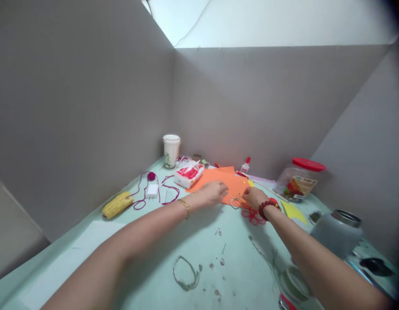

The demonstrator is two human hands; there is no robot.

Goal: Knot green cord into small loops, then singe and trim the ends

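Note:
Above the orange paper (235, 174), my left hand (214, 192) hangs with its fingers curled together. What they hold, if anything, is too small to make out. My right hand (255, 197) is at the right edge of the paper, thumb and fingers closed in a pinch whose contents are hidden. A small pale loop (234, 204), perhaps of cord or wire, lies between the hands beside the right fingertips. Just under my right wrist lies a red looped cord knot (252, 218).
At left are a corn cob (118, 205), purple cord (171, 188) and a tissue pack (189, 174). A paper cup (171, 151) and glue bottle (245, 165) stand behind. To the right are a red-lidded jar (298, 181) and a grey bottle (338, 234). A braided bracelet (186, 284) lies in front.

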